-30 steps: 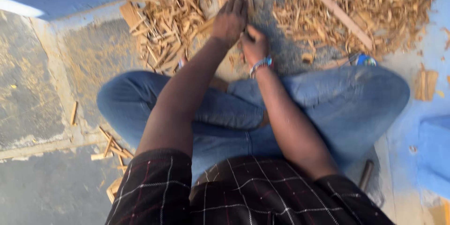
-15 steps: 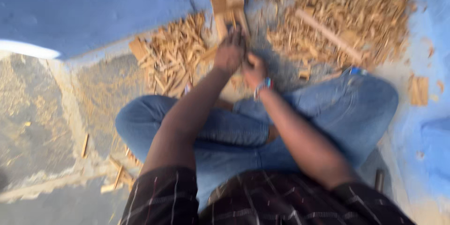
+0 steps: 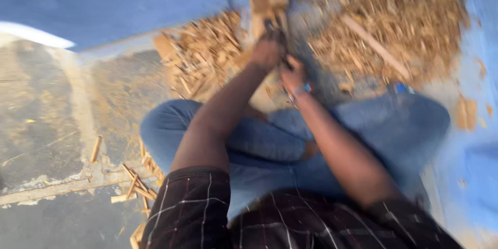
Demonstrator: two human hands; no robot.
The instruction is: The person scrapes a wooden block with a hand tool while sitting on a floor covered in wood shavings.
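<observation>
Concrete floor (image 3: 46,124), grey and cracked, fills the nine o'clock side of our view, with a blue-painted surface (image 3: 114,0) running across from ten to one o'clock. We sit cross-legged on it in blue jeans (image 3: 259,145), a dark checked shirt (image 3: 192,212) at six o'clock. Wood shavings lie in two heaps: the wider pile (image 3: 394,26) at one to two o'clock, with a long flat slat (image 3: 376,46) resting across it, and a smaller pile of splinters (image 3: 202,57) at eleven o'clock. A few loose wood sticks (image 3: 132,187) are scattered at seven o'clock beside our knee.

Both our arms reach toward twelve o'clock. Our left hand (image 3: 267,52) is clenched just below a pale wooden block (image 3: 270,2) that stands between the two heaps; a dark object shows at the fist, too blurred for us to say what it is. Our right hand (image 3: 293,72), a bracelet (image 3: 302,89) at the wrist, is closed just beside the left, touching it; we cannot tell what its grip holds, as the frame is smeared by motion.
</observation>
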